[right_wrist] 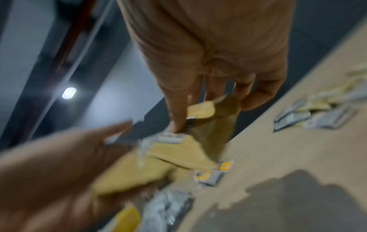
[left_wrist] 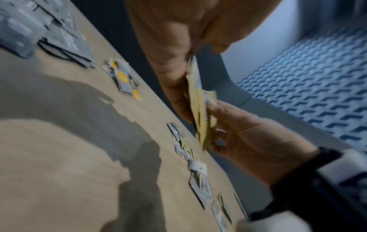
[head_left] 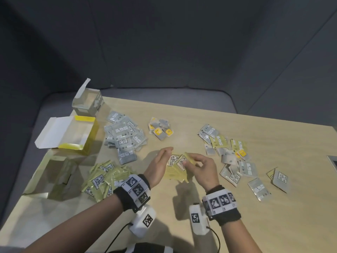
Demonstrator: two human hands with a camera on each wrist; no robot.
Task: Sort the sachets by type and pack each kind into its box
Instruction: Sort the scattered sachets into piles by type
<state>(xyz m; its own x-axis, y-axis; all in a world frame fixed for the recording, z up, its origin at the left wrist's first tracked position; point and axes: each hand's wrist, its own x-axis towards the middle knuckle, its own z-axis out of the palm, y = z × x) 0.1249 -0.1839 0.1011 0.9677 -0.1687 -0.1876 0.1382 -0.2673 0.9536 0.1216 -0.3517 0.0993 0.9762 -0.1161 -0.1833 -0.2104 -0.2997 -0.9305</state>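
Observation:
Above the table's middle, both hands share a small stack of yellow-green sachets [head_left: 176, 169]. My left hand [head_left: 162, 157] lies with straight fingers flat against the stack's left side. My right hand [head_left: 193, 162] pinches the sachets from the right, thumb on top. The left wrist view shows the stack [left_wrist: 200, 113] edge-on between the two hands. In the blurred right wrist view, fanned sachets [right_wrist: 178, 150] sit under my right fingers [right_wrist: 178, 109]. Sorted piles lie on the table: grey sachets [head_left: 124, 137], yellow-green sachets [head_left: 105, 178] and small yellow-marked sachets [head_left: 160, 129].
Three open boxes stand at the table's left edge: a grey one [head_left: 89, 103], a yellow one [head_left: 73, 134] and a pale green one [head_left: 60, 176]. A mixed, unsorted spread of sachets [head_left: 233, 156] covers the right side. Dark padded walls surround the wooden table [head_left: 182, 114].

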